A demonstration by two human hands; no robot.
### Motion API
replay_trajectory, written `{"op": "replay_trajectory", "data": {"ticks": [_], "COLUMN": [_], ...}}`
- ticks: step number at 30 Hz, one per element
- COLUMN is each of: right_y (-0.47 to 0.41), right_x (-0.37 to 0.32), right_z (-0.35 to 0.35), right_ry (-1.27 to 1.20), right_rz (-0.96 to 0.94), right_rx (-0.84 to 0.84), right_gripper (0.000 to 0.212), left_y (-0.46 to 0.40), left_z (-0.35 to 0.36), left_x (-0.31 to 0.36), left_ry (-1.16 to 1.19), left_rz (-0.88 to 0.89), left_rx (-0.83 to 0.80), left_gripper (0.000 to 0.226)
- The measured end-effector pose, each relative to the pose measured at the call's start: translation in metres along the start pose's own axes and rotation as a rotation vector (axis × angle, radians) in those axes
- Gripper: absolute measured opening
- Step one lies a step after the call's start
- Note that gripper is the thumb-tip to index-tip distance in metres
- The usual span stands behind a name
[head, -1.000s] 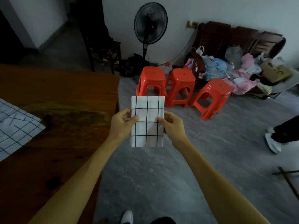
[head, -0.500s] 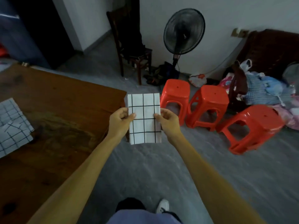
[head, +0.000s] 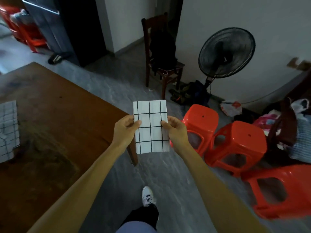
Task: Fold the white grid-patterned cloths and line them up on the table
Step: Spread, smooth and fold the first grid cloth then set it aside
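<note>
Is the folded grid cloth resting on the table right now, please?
No, the folded cloth is held in the air by the left hand and right hand.

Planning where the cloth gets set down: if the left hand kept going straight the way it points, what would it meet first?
The left hand points forward and slightly right, so past the folded cloth it holds, probably bare floor, then the wooden chair. Depth is unclear.

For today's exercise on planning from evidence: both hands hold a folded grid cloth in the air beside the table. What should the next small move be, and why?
Probably carry the folded cloth leftward over the wooden table and lay it down. It already looks folded into a compact rectangle, pinched at its side edges by the left hand and right hand, yet it hangs over the floor. Another grid cloth already lies on the table to line up with.
</note>
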State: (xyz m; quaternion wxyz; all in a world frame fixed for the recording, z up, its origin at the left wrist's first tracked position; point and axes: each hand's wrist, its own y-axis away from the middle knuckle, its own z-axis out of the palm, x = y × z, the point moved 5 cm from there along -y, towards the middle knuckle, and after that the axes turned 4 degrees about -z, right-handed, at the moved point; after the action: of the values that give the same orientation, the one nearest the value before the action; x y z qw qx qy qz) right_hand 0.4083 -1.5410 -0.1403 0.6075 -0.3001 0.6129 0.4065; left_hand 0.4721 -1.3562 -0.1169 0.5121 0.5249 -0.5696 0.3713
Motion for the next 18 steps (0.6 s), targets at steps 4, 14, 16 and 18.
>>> {"op": "replay_trajectory", "data": {"ticks": [4, 14, 16, 18], "right_y": [-0.078, -0.243, -0.271, -0.295], "right_x": [-0.008, -0.030, -0.021, -0.009], "right_z": [0.005, 0.076, 0.103, 0.132], "right_ry": [0.128, 0.193, 0.207, 0.198], "right_rz": [0.012, 0.024, 0.054, 0.089], "right_rx": [-0.027, -0.214, -0.293, -0.390], "right_gripper": [0.011, 0.016, 0.017, 0.012], "left_y": [-0.068, -0.212, -0.232, -0.249], "left_z": [0.023, 0.011, -0.003, -0.017], "left_x": [-0.001, 0.013, 0.004, -0.007], "left_ry": [0.031, 0.069, 0.049, 0.070], "left_rz": [-0.055, -0.126, -0.151, -0.178], "left_rx": [0.033, 0.160, 0.220, 0.287], "left_gripper": [0.011, 0.013, 0.012, 0.011]}}
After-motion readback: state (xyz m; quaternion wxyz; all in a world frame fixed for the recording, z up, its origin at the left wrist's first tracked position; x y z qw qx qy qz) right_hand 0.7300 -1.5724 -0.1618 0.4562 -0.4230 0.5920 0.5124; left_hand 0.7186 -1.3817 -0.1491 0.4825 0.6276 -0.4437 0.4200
